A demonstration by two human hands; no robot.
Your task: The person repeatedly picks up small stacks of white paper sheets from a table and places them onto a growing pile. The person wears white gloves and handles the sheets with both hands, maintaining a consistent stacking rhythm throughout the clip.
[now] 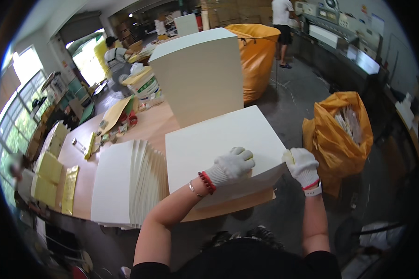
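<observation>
Head view: a white pile (219, 135) sits mid-frame. The left hand (232, 166) rests on top, the right hand (303, 166) at its right corner, fingers bent; can't tell if they grip. A taller pile (202, 76) blocks behind; an orange bag (328, 144) sits right.

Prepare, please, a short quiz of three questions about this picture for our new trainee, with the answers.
1. True or false: the left hand is gloved.
2. Choose one: the right hand is at which corner of the white stack under the left hand? A) far left; B) near right; C) near left.
3. Fill in: the bag nearest the right hand is ____ in colour.

Key: 1. True. 2. B. 3. Orange.
</observation>
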